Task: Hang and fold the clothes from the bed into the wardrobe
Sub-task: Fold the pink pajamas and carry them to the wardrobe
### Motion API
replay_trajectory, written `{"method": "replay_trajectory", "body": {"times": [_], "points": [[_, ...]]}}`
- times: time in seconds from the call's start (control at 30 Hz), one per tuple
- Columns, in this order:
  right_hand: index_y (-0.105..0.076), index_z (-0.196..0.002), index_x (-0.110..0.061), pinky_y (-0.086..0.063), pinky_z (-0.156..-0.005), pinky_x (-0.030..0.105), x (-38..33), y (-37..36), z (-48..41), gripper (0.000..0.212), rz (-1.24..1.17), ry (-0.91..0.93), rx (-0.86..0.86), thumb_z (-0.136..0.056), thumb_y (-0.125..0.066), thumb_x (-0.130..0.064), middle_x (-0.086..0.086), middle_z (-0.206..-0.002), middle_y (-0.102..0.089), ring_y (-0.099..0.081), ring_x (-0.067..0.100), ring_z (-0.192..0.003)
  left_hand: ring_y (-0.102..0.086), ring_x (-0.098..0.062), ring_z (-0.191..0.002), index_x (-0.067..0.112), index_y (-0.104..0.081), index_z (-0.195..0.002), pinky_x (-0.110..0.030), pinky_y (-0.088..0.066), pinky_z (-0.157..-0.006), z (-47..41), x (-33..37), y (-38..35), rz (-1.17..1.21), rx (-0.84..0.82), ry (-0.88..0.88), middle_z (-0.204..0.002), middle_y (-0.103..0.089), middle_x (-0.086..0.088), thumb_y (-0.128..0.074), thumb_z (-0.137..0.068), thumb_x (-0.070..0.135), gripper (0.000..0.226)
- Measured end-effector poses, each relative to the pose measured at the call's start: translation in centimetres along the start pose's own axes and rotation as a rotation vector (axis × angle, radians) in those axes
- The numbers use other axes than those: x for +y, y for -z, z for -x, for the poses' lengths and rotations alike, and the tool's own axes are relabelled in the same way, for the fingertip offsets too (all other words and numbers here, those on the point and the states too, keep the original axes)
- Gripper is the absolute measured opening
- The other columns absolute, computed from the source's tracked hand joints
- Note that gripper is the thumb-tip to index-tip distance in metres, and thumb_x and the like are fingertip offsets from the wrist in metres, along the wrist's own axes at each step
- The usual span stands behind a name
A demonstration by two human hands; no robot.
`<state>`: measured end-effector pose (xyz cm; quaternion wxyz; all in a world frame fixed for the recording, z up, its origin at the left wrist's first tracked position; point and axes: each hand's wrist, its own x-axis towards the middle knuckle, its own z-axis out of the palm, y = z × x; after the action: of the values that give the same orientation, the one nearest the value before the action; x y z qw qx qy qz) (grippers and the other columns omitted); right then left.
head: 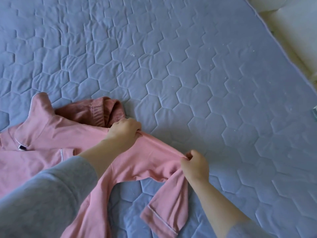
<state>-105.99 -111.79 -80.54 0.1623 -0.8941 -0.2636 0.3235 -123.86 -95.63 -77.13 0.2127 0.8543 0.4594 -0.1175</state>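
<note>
A pink pyjama top (51,145) with white piping lies spread on the blue quilted bedcover (188,66) at the lower left. Its sleeve (164,200) bends down toward me, cuff near the bottom edge. A darker pink garment (96,112) is bunched behind the top's collar. My left hand (124,131) pinches the top at the shoulder seam. My right hand (194,164) pinches the upper edge of the sleeve further right. The fabric between both hands is pulled straight. The wardrobe is not in view.
The bedcover's edge (281,40) runs diagonally at the upper right, with a cream surface (300,31) beyond it. A small greenish object (314,114) shows at the right frame edge. My grey sleeves cover both forearms.
</note>
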Motion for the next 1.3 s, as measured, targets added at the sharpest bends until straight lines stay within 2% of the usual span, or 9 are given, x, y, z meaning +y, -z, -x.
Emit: {"method": "replay_trajectory", "body": {"times": [0.2, 0.47, 0.67, 0.77, 0.83, 0.97, 1.1, 1.2, 1.3], "points": [[-0.070, -0.091, -0.010, -0.045, -0.073, 0.034, -0.5, 3.1, -3.2, 0.018, -0.013, 0.139, 0.124, -0.079, -0.058, -0.003, 0.011, -0.093, -0.072, -0.064, 0.032, -0.091, -0.052, -0.030, -0.105, 0.013, -0.062, -0.101, -0.040, -0.045, -0.083, -0.7, 0.6, -1.1, 0.019, 0.068, 0.087, -0.108, -0.058, -0.006, -0.053, -0.095, 0.030, 0.020], [-0.055, -0.118, -0.009, -0.045, -0.088, 0.036, 0.8, 1.8, -2.9, 0.041, 0.117, -0.054, -0.098, -0.078, -0.065, -0.018, 0.012, -0.120, -0.061, -0.055, 0.032, -0.114, -0.051, -0.028, -0.116, 0.019, -0.060, -0.114, -0.036, -0.038, -0.095, -1.3, 2.0, -2.9, 0.024, -0.029, 0.089, -0.118, -0.056, -0.003, -0.057, -0.093, 0.032, 0.025], [-0.068, -0.099, -0.009, -0.045, -0.078, 0.031, 1.7, 3.1, -4.0, 0.022, 0.023, -0.094, -0.064, -0.079, -0.060, -0.006, 0.014, -0.103, -0.070, -0.063, 0.031, -0.102, -0.052, -0.027, -0.119, 0.018, -0.052, -0.124, -0.038, -0.036, -0.101, -2.7, 5.2, -4.2, -0.085, -0.093, -0.009, -0.122, -0.056, -0.003, -0.057, -0.092, 0.041, 0.039], [-0.075, -0.088, -0.011, -0.040, -0.063, 0.025, 1.6, 5.9, -6.4, 0.021, 0.154, 0.054, -0.225, -0.078, -0.058, -0.003, 0.011, -0.087, -0.073, -0.066, 0.024, -0.090, -0.056, -0.028, -0.112, 0.019, -0.060, -0.115, -0.035, -0.037, -0.093, -3.7, 6.3, -4.4, -0.021, -0.076, 0.007, -0.116, -0.062, -0.003, -0.055, -0.095, 0.038, 0.028], [-0.075, -0.085, -0.012, -0.044, -0.065, 0.024, 1.3, 7.7, -7.9, 0.023, 0.248, 0.104, -0.316, -0.076, -0.056, -0.003, 0.009, -0.083, -0.071, -0.066, 0.023, -0.086, -0.058, -0.029, -0.107, 0.020, -0.066, -0.108, -0.032, -0.036, -0.086, -4.3, 6.8, -4.2, -0.009, -0.016, 0.007, -0.110, -0.064, -0.003, -0.053, -0.096, 0.033, 0.022], [-0.069, -0.101, -0.019, -0.048, -0.084, 0.031, 1.5, 8.8, -9.6, 0.029, 0.518, 0.143, -0.141, -0.079, -0.055, -0.005, 0.008, -0.112, -0.069, -0.062, 0.029, -0.108, -0.057, -0.030, -0.102, 0.019, -0.067, -0.105, -0.035, -0.038, -0.084, -5.2, 6.6, -4.1, -0.023, 0.105, 0.085, -0.107, -0.062, -0.005, -0.052, -0.096, 0.027, 0.019], [-0.056, -0.121, -0.015, -0.047, -0.088, 0.037, 2.7, 7.8, -7.8, 0.039, 0.360, 0.124, 0.054, -0.083, -0.055, -0.006, 0.008, -0.121, -0.062, -0.056, 0.030, -0.114, -0.050, -0.031, -0.107, 0.016, -0.063, -0.109, -0.039, -0.038, -0.088, -4.7, 6.8, -4.6, 0.018, 0.163, 0.113, -0.110, -0.057, -0.006, -0.060, -0.090, 0.022, 0.020], [-0.058, -0.104, -0.009, -0.046, -0.071, 0.038, 3.6, 7.4, -4.9, 0.029, 0.162, 0.295, 0.302, -0.076, -0.061, -0.001, 0.007, -0.100, -0.060, -0.058, 0.031, -0.094, -0.055, -0.030, -0.094, 0.012, -0.064, -0.097, -0.037, -0.041, -0.076, -3.5, 8.3, -4.7, 0.139, 0.217, -0.033, -0.096, -0.059, -0.006, -0.065, -0.085, 0.017, 0.012], [-0.055, -0.078, -0.015, -0.041, -0.055, 0.033, 5.1, 6.4, -2.1, 0.014, 0.130, 0.460, 0.212, -0.076, -0.066, -0.008, -0.006, -0.069, -0.053, -0.055, 0.023, -0.064, -0.058, -0.023, -0.074, 0.018, -0.057, -0.073, -0.031, -0.039, -0.060, -1.7, 10.9, -6.1, 0.295, 0.036, -0.028, -0.073, -0.056, 0.003, -0.061, -0.086, 0.027, 0.016]]}}
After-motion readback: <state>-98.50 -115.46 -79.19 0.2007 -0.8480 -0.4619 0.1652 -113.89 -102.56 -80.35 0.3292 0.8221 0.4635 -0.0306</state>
